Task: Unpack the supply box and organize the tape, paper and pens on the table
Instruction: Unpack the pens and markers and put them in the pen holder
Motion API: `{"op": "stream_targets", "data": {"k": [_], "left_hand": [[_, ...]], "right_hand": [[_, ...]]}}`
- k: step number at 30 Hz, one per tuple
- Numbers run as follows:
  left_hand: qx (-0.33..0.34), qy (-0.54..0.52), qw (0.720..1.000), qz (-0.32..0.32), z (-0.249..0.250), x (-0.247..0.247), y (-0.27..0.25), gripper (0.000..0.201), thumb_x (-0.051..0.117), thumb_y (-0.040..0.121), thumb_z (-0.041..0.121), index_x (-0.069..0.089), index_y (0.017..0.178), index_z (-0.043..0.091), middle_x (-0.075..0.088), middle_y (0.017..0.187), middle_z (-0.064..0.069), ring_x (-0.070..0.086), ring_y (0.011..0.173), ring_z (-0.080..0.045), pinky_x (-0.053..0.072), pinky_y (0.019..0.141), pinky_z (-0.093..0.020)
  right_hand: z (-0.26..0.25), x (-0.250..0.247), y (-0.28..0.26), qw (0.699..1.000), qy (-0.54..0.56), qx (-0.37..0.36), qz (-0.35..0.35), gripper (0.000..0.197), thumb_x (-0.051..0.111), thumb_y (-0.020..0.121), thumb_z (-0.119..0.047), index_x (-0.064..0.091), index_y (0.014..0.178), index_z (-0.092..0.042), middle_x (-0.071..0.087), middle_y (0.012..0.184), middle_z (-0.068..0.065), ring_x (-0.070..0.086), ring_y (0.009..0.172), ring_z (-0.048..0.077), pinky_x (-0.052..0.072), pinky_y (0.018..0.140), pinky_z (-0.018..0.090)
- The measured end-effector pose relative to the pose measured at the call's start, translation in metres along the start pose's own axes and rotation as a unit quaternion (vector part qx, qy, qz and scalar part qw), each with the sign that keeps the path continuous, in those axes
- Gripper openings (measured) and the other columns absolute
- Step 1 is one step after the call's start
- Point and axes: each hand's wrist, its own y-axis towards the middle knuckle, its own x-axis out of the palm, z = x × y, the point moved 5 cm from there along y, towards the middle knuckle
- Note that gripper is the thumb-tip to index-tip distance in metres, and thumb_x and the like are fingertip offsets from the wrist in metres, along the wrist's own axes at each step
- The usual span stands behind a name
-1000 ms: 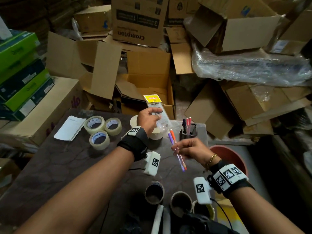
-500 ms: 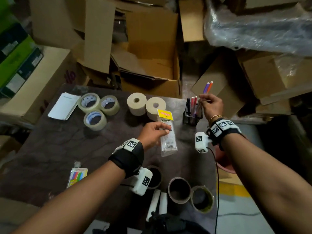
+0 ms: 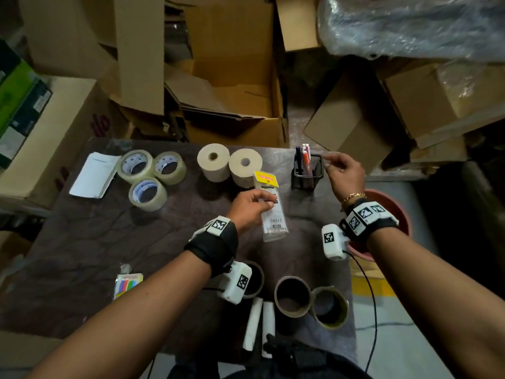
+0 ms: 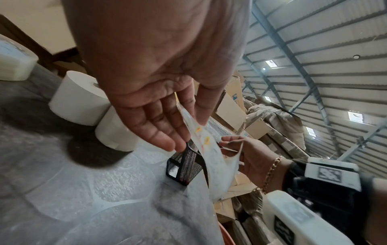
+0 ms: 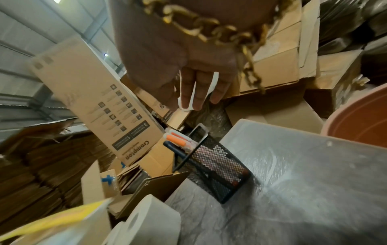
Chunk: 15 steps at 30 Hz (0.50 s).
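My left hand (image 3: 262, 199) pinches a clear pen packet (image 3: 270, 212) with a yellow header above the table's middle; thumb and fingers also pinch the packet (image 4: 211, 157) in the left wrist view. Several pens (image 3: 304, 157) stand in a black mesh holder (image 3: 307, 173) at the table's far right. My right hand (image 3: 337, 166) hovers just right of the holder with relaxed fingers and no pen in it. In the right wrist view a thin white strip (image 5: 193, 94) shows between its fingers; I cannot tell what it is. Three tape rolls (image 3: 147, 173), two paper rolls (image 3: 229, 165) and a white paper stack (image 3: 94, 175) lie along the far edge.
The dark table (image 3: 109, 242) carries cardboard tubes (image 3: 292, 295) and a coloured packet (image 3: 127, 284) near its front. An open cardboard box (image 3: 235, 105) stands behind it among more boxes. A terracotta pot (image 3: 388, 209) sits off the right edge.
My right hand has let go of the two pens it held over the holder; they now stand in it, and the hand has drawn off to the right. The left hand still holds the packet.
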Motion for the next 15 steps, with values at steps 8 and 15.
{"op": "stream_targets", "data": {"k": [8,15], "left_hand": [[0.025,0.049,0.997,-0.061,-0.015,0.035,-0.002,0.030,0.054,0.083,-0.016,0.069,0.104,0.000,0.067,0.099,-0.014,0.063,0.088,-0.023,0.056,0.084,-0.034],[-0.018,0.045,0.997,-0.051,-0.067,0.020,-0.021,0.014,0.064,0.085,0.000,0.068,0.084,0.013,0.063,0.072,0.000,0.054,0.057,-0.004,0.042,0.054,-0.021]], "right_hand": [[0.018,0.035,-0.131,0.932,0.209,0.201,-0.218,0.023,0.065,0.086,0.000,0.054,0.088,-0.021,0.061,0.081,-0.004,0.061,0.061,0.008,0.050,0.047,0.023],[0.063,0.033,-0.195,0.965,0.043,0.193,-0.172,0.029,0.066,0.078,0.007,0.057,0.072,-0.020,0.060,0.070,0.001,0.055,0.047,0.006,0.043,0.037,0.020]]}}
